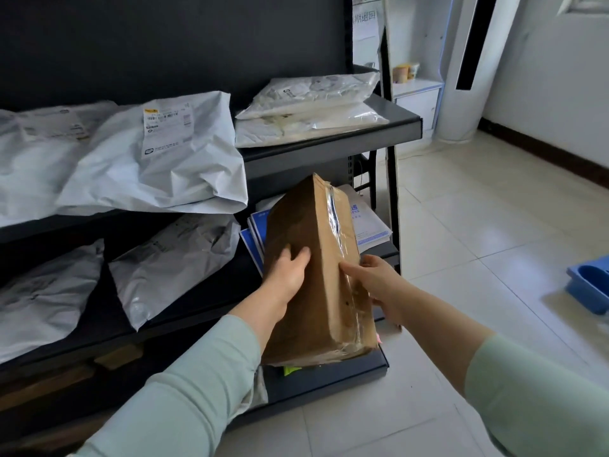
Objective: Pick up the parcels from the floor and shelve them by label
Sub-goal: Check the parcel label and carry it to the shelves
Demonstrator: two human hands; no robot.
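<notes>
A long brown cardboard parcel, wrapped in clear tape, is tilted with its far end up, in front of the right end of the black shelf unit. My left hand lies flat on the parcel's left face. My right hand grips its right side, thumb on the top edge. Beneath the parcel's near end sits the lowest shelf. Behind the parcel, blue and white envelopes lie on the middle shelf.
Grey poly mailers fill the upper shelf, with more mailers on the middle one. Clear bagged parcels lie at the upper right. A blue plastic bin stands on the tiled floor to the right. A white column rises behind.
</notes>
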